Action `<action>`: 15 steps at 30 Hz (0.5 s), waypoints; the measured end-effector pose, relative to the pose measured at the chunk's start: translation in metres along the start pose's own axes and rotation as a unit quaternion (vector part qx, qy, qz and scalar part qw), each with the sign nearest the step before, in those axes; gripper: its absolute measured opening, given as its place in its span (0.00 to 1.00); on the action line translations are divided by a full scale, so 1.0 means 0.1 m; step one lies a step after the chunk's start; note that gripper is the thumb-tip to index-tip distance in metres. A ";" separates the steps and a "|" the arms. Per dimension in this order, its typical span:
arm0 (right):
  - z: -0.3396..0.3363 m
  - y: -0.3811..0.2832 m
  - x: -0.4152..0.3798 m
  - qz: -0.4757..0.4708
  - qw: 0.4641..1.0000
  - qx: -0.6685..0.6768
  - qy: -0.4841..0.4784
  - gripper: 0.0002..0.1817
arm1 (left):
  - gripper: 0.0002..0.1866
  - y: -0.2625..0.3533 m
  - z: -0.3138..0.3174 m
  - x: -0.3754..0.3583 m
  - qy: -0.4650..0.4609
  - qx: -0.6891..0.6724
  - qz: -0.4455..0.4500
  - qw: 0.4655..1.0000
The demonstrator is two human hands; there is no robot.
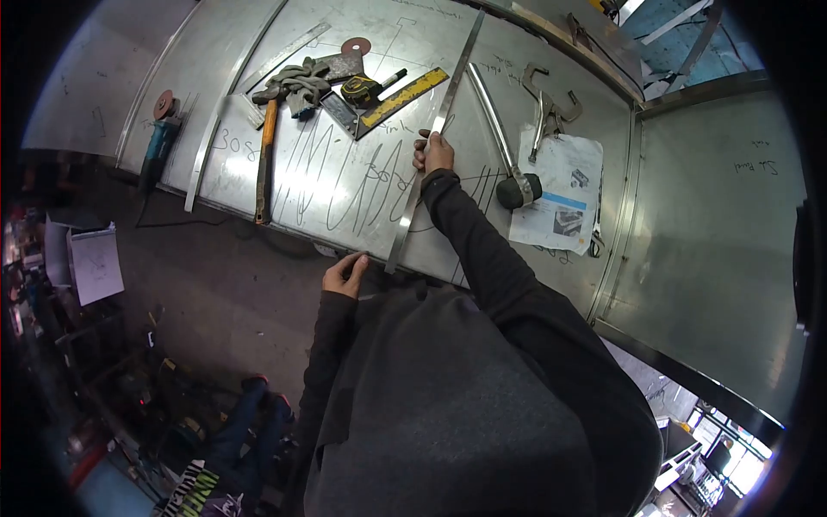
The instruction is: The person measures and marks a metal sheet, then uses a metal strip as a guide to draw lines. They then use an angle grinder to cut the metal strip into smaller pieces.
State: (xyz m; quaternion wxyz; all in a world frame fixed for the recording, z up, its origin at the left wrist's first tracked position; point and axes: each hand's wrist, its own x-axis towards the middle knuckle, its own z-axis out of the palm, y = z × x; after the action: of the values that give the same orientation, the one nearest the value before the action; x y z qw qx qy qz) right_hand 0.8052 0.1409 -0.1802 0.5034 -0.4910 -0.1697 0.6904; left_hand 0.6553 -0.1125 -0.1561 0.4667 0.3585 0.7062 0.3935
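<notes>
My right hand (434,154) is closed around a long, narrow metal strip (408,226), which runs slantwise over the metal table (336,194). Near the table's front edge is my left hand (345,275), its thumb and index finger close together; whether something small sits between them is hidden. Left of the strip lie a yellow square (405,102), a tape measure (359,90), grey gloves (303,84) and a hammer (268,159). To its right are a black-headed mallet (518,189), a locking clamp (543,112) and a printed sheet (560,185).
An angle grinder (158,151) rests at the table's left end, beside another metal strip (205,155). A reddish disc (356,46) lies at the back. Below left, another person's legs (251,422) show on the floor. A metal panel (711,215) stands at the right.
</notes>
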 end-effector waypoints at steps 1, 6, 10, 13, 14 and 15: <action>-0.01 -0.02 0.04 -0.009 1.000 -0.009 0.000 0.16 | 0.18 -0.07 0.02 0.02 0.004 -0.001 0.002 1.000; -0.07 0.07 0.05 -0.008 0.997 -0.078 -0.026 0.17 | 0.18 0.06 0.08 0.00 0.050 0.026 0.018 0.998; -0.07 0.12 -0.01 0.075 0.994 -0.013 -0.084 0.19 | 0.18 0.33 0.11 -0.05 0.132 0.190 0.106 0.967; -0.04 -0.08 -0.23 0.137 0.970 -0.142 -0.145 0.19 | 0.18 0.37 0.11 -0.03 0.130 0.265 0.158 0.942; -0.07 -0.07 -0.24 0.133 0.971 -0.141 -0.143 0.19 | 0.19 0.39 0.14 0.00 0.129 0.315 0.202 0.918; -0.10 -0.03 -0.23 0.119 0.959 -0.178 -0.184 0.19 | 0.17 0.45 0.15 0.02 0.143 0.344 0.245 0.895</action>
State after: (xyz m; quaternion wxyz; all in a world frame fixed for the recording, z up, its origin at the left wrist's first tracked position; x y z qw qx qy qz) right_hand 0.8158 0.1196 -0.1713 0.2824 -0.4533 -0.3201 0.7825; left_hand 0.6756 -0.0878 -0.1202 0.0974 0.5982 0.7463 0.2752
